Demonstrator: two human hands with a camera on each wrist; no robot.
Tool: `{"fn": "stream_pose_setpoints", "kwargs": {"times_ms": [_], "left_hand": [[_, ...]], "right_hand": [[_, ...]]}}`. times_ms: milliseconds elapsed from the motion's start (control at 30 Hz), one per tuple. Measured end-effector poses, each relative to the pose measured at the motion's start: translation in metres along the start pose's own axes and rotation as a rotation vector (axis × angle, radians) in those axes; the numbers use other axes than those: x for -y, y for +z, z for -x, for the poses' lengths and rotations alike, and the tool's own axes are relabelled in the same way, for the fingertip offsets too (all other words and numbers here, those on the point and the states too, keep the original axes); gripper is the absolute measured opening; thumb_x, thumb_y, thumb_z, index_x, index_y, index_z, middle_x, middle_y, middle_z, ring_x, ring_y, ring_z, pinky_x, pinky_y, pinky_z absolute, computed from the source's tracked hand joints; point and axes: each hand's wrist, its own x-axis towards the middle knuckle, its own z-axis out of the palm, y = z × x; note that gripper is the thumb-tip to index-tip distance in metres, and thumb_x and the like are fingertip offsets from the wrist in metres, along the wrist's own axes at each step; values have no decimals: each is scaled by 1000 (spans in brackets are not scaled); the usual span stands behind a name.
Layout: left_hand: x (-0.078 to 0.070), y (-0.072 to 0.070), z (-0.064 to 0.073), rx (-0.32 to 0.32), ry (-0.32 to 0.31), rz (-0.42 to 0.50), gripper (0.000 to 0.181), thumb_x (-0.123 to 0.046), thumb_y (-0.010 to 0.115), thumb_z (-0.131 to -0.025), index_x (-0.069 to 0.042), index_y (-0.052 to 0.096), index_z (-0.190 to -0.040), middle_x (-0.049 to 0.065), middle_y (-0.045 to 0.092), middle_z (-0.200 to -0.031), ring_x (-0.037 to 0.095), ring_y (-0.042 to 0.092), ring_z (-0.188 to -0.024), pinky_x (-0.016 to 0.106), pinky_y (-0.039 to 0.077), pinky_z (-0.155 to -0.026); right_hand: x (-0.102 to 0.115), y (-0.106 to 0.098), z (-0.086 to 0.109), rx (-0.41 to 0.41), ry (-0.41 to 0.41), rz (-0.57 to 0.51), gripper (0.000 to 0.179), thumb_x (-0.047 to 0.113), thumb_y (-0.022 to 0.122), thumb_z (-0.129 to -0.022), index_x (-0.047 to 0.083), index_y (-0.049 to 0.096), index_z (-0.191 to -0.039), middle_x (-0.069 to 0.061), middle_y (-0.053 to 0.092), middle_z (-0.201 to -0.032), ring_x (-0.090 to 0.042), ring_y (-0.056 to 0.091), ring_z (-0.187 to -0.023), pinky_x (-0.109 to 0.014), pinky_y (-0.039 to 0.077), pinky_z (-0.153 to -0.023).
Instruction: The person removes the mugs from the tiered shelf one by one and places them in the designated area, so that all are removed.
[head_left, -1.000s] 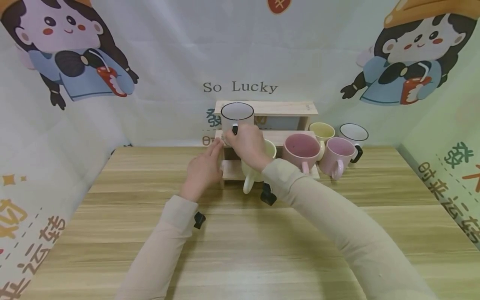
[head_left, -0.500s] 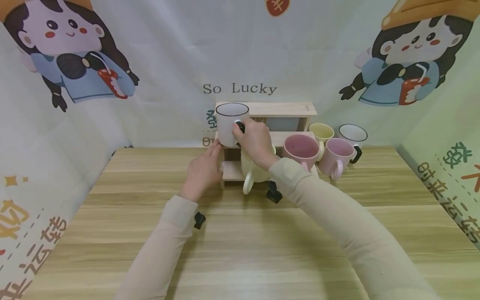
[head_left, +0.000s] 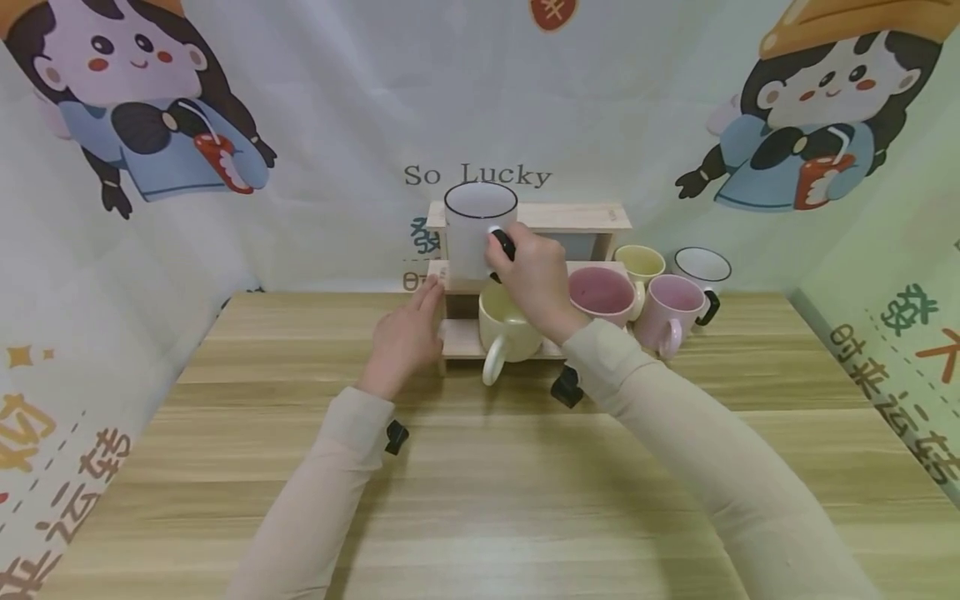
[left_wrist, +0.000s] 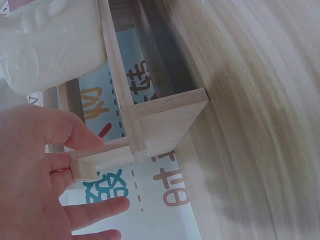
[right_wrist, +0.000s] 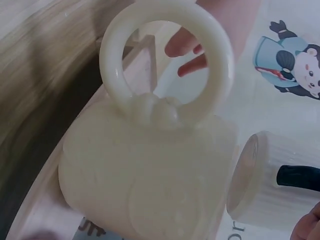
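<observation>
The head view looks forward and down from above two beige sleeves (head_left: 318, 500), taking in the striped wood-grain table (head_left: 465, 500), the printed white cloth backdrop (head_left: 337, 100) and, farther off, the pale wooden tiered rack (head_left: 570, 218). The left wrist view sits close beside the left hand (left_wrist: 32, 172), facing the rack's end, rolled so the table fills its right side. The right wrist view is very near the cream ring-handled mug (right_wrist: 145, 170), rolled oppositely, table upper left. Both wrist views share that mug, rack and left hand.
</observation>
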Motion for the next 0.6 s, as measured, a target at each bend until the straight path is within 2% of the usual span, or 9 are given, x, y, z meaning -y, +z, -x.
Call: {"fn": "stream_pose_setpoints", "kwargs": {"times_ms": [100,300,467,600], "left_hand": [[0,-1,0,-1,-2,-5,79,-14,61,-84,-12,21,-152,2,14,-161,32,62,-91,34,51,-60],[0,-1,1,7,-8,-16,78,-14,60,-85,-13,21,-153,1,14,-161,33,62,-100,33,51,-60],[0,-1,1,-5,2,-10,80,-12,61,-83,-12,22,-152,2,15,-161,35,60,-106,37,53,-63],[0,-2,2,-3,4,5,80,-12,61,-82,-12,22,-152,3,15,-161,35,61,-102,36,53,-61]], "right_hand": [[0,-8,2,-38,-3,4,25,17,57,-92,0,57,-75,-14,63,-63,-27,59,-55,-32,49,-48],[-1,-22,5,-39,70,-15,26,19,56,-94,-1,60,-78,-15,66,-68,-26,62,-59,-32,52,-52],[-5,-34,8,-75,102,-13,26,18,56,-94,-3,60,-78,-17,66,-68,-27,63,-61,-35,53,-52],[-8,-45,15,-12,241,-86,27,26,55,-95,3,62,-84,-14,68,-78,-24,66,-73,-35,57,-63]]}}
